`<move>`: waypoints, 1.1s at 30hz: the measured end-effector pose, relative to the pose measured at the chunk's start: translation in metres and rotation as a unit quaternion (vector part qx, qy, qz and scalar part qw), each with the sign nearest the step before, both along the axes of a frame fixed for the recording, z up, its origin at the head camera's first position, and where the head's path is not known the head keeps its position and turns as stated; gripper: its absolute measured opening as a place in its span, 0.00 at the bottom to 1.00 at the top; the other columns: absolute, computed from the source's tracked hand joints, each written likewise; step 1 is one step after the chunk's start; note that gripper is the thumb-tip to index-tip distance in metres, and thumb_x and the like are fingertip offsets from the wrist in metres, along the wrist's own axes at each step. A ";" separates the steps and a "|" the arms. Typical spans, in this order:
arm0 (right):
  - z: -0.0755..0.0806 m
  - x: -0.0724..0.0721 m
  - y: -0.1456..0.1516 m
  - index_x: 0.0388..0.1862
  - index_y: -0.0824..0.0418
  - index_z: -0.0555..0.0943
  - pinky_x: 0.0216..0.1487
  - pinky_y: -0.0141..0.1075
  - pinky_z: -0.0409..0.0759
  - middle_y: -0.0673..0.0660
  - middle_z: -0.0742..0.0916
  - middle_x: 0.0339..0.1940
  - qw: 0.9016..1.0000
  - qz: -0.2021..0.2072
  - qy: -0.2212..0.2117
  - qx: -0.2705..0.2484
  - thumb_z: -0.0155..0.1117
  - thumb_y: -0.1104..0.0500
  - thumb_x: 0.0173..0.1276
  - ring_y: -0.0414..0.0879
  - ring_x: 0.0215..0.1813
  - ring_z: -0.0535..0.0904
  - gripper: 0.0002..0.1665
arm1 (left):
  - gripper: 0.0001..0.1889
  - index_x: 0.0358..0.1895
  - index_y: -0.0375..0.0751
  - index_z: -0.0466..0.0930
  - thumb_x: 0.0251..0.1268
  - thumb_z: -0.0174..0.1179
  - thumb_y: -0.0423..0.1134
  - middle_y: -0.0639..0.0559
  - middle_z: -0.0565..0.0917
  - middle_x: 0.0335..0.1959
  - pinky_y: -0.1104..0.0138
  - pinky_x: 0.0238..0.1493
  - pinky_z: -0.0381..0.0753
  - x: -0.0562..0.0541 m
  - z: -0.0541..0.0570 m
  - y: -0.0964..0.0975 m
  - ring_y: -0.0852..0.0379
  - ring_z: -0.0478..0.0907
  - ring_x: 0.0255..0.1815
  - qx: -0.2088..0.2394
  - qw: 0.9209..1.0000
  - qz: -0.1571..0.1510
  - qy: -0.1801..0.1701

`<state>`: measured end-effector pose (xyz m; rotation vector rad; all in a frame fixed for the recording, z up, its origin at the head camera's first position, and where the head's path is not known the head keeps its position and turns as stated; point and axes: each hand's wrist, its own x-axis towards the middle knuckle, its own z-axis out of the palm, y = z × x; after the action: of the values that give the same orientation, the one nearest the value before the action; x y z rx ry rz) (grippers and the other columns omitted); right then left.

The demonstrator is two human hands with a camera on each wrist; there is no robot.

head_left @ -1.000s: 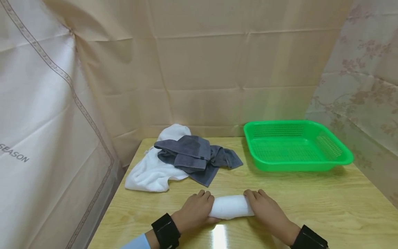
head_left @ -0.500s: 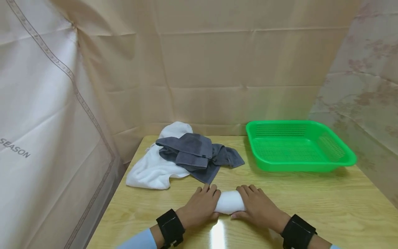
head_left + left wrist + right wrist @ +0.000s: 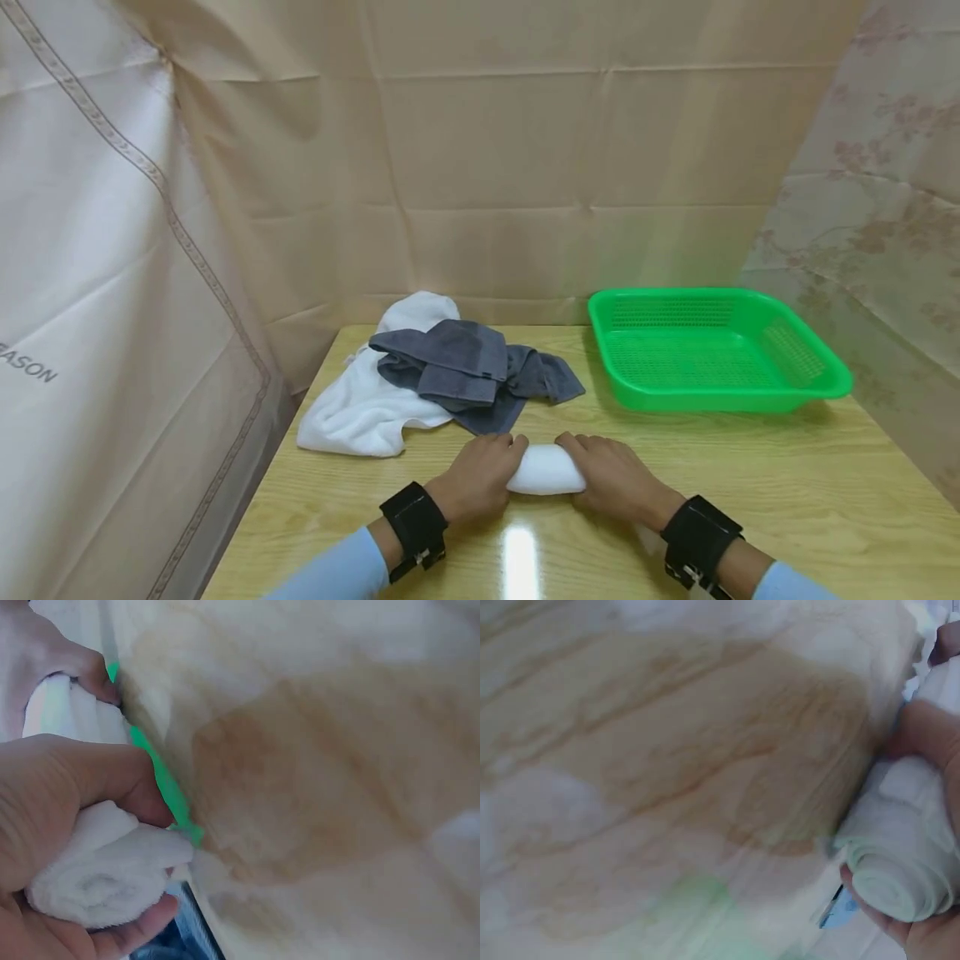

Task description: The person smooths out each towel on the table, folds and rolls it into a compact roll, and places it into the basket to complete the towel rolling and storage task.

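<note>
Between both hands is a white towel (image 3: 546, 470) rolled into a tight cylinder, near the front of the table. My left hand (image 3: 482, 475) grips its left end with thumb and fingers curled round it; the spiral end of the rolled towel (image 3: 101, 892) shows in the left wrist view. The right end is held the same way by my right hand (image 3: 617, 477), and the right wrist view shows the rolled towel (image 3: 900, 877) poking out past the fingers. Behind the left hand lie a crumpled dark grey towel (image 3: 465, 362) and, partly beneath it, a loose white towel (image 3: 360, 412).
A green plastic basket (image 3: 720, 400) with perforated sides stands at the back right of the wooden table (image 3: 750, 492). Beige cloth (image 3: 480, 167) hangs behind the table, with pale cloth sheets along the left and right sides.
Both hands have come closer together along the rolled towel. They and the roll have moved slightly up and away from the table's front in the head view.
</note>
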<state>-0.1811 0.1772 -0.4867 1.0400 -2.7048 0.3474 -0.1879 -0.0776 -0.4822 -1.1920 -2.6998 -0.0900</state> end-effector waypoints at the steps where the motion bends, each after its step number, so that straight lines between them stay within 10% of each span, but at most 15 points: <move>1: 0.002 0.000 0.000 0.56 0.57 0.75 0.35 0.44 0.82 0.52 0.85 0.38 1.000 -0.002 0.012 0.003 0.84 0.57 0.41 0.47 0.36 0.83 0.41 | 0.25 0.53 0.40 0.76 0.50 0.73 0.34 0.48 0.82 0.40 0.62 0.41 0.82 -0.002 0.001 0.000 0.53 0.81 0.38 0.005 1.000 -0.002 -0.001; 10: 0.050 -0.018 0.020 0.59 0.60 0.74 0.27 0.49 0.83 0.60 0.86 0.36 0.995 -0.067 0.076 -0.009 0.84 0.59 0.44 0.54 0.31 0.85 0.42 | 0.45 0.68 0.28 0.67 0.50 0.82 0.41 0.38 0.80 0.55 0.58 0.51 0.84 -0.030 0.019 0.007 0.45 0.81 0.52 0.133 0.986 0.064 0.079; 14: 0.075 -0.030 0.040 0.61 0.65 0.72 0.27 0.52 0.82 0.65 0.86 0.40 0.988 -0.126 0.062 -0.057 0.82 0.62 0.48 0.58 0.33 0.85 0.41 | 0.22 0.57 0.30 0.78 0.67 0.71 0.39 0.41 0.82 0.45 0.61 0.40 0.83 -0.040 0.035 0.022 0.49 0.82 0.43 0.175 0.978 0.091 0.064; 18: 0.090 -0.038 0.059 0.62 0.68 0.71 0.30 0.55 0.82 0.69 0.86 0.44 0.977 -0.192 0.049 -0.082 0.80 0.61 0.52 0.63 0.38 0.85 0.41 | 0.05 0.44 0.42 0.85 0.76 0.62 0.38 0.50 0.79 0.37 0.66 0.35 0.78 -0.053 0.044 0.054 0.55 0.77 0.36 0.189 0.981 0.019 0.048; 23: 0.096 -0.051 0.069 0.63 0.73 0.71 0.32 0.57 0.82 0.70 0.86 0.43 0.968 -0.226 0.058 -0.096 0.80 0.60 0.54 0.63 0.38 0.85 0.41 | 0.11 0.56 0.43 0.84 0.76 0.62 0.37 0.49 0.80 0.54 0.70 0.50 0.78 -0.076 0.044 0.101 0.55 0.77 0.53 0.170 0.978 -0.078 0.099; 33: 0.094 -0.068 0.052 0.72 0.64 0.67 0.29 0.52 0.80 0.68 0.87 0.42 0.965 -0.242 0.029 -0.095 0.75 0.59 0.58 0.60 0.36 0.84 0.45 | 0.06 0.42 0.52 0.91 0.68 0.66 0.45 0.59 0.87 0.43 0.73 0.51 0.77 -0.092 0.030 0.134 0.59 0.77 0.48 0.122 0.976 -0.064 0.167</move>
<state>-0.2493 0.2297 -0.3924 0.3119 -2.6904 0.4600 -0.2801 0.0568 -0.4521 -1.1850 -2.2489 -0.2126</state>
